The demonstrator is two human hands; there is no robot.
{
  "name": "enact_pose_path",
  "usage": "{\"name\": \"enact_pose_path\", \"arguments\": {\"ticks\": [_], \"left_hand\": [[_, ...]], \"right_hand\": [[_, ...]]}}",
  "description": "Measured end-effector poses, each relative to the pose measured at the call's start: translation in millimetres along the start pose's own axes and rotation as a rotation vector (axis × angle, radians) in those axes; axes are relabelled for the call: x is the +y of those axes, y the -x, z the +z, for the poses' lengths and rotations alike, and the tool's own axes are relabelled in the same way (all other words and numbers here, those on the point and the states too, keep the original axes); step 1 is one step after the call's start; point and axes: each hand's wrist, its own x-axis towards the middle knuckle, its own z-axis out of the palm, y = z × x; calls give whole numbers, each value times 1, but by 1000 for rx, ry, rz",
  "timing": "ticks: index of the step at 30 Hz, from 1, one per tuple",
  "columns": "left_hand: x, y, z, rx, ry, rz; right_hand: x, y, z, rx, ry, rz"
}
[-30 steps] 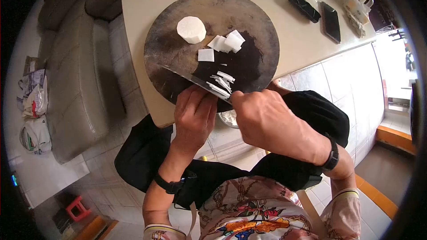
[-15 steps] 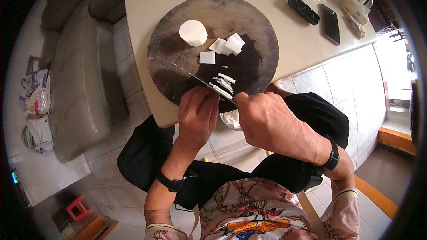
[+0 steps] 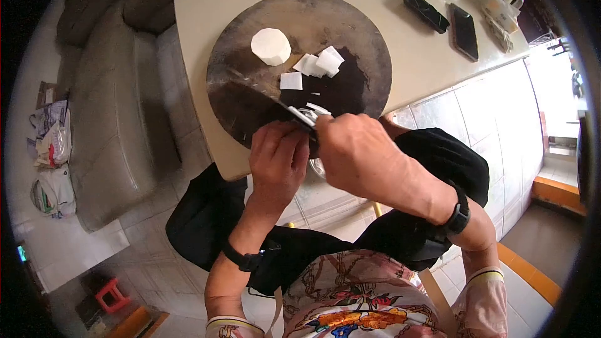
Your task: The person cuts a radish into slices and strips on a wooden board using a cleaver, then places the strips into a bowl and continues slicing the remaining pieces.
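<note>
My right hand (image 3: 360, 150) is closed round the handle of a knife (image 3: 285, 105), whose blade slants across the near part of a round wooden chopping board (image 3: 244, 31). Beside the blade, my left hand (image 3: 278, 156) rests at the board's near edge with its fingers curled down; what lies under the fingertips is hidden. Thin white strips (image 3: 318, 109) of what looks like radish lie just beyond the blade, partly behind my right hand. Farther up the board are a thick peeled white radish piece (image 3: 270, 47), several overlapping thin slices (image 3: 328, 61) and a single square slice (image 3: 291, 81).
The board stands on a cream table (image 3: 206, 0). A black case-like object (image 3: 426, 12), a phone (image 3: 463, 31) and a plastic bag with items (image 3: 494, 6) lie at the right. A bowl (image 3: 318, 168) shows below the table edge. A sofa (image 3: 119, 119) stands at the left.
My right hand and the knife have shifted left and slightly up the board, covering more of the strips. The left hand stays at nearly the same spot.
</note>
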Motion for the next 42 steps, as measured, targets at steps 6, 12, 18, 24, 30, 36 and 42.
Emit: {"name": "enact_pose_path", "arguments": {"ticks": [6,12,18,24,30,36,42], "left_hand": [[-3,4,6,67,30,-10],[-3,5,4,29,3,-8],[-3,6,-3,-44,7,-7],[-5,8,-2,-17,16,51],[-6,9,-3,-64,24,33],[-6,11,-6,-91,10,44],[-10,13,-2,-60,7,55]], "right_hand": [[5,15,-8,-52,1,-7],[-2,17,-11,-133,32,12],[-1,5,0,-14,36,-57],[5,17,-12,-42,48,9],[-2,20,-15,-182,4,77],[-1,10,-2,-72,-8,5],[3,14,-11,-69,-25,86]]}}
